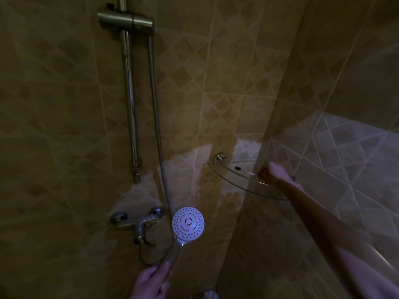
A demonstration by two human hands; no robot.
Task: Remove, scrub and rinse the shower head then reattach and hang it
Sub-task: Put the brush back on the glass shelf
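My left hand (151,281) grips the handle of the shower head (188,223), fingers curled round the chrome stem; the perforated face is turned up toward me, presumably so the nozzles can be inspected or scrubbed; the head is off its holder (129,20), which sits vacant high on the slide rail (129,104); the hose (155,104) hangs from that holder down behind the head and loops toward the mixer tap (138,221), so the head appears attached to it. My right hand (272,172) reaches to the glass corner shelf (233,180), fingers curled as a fist at its rim; motion blur hides whether they hold anything; a small pale object (250,173) lies just beside the knuckles, likely the scrubbing tool I want.
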